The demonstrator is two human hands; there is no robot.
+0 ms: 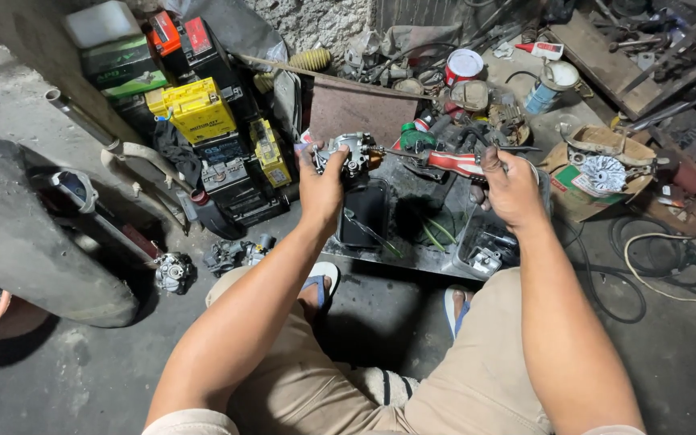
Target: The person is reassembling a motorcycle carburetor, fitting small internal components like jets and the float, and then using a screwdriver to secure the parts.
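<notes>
Here, at the far left, a large grey rounded metal body (18, 234) lies on the stained concrete floor (82, 379), and a small silver engine part (173, 272) rests just beside its lower end. Behind it, a stack of old vehicle batteries (195, 113), yellow, black and red, leans against the rough wall.

The left hand (321, 187) is closed around a small grey metal carburettor (350, 153) and holds it up above a low tray-like metal work surface (412, 254). A dark rectangular container (364, 211) sits on this surface, directly under the carburettor.

The right hand (511, 191) grips a red-handled screwdriver (454, 163); its shaft points left and the tip reaches the brass-coloured side of the carburettor, though it is hard to see if the tip sits in a screw.

Between the knees, two feet in blue sandals (321, 286) stand on the floor. At the far right, a silver finned wheel (603, 171) lies on a torn cardboard box (575, 197), near a coil of black cable (654, 258).
</notes>
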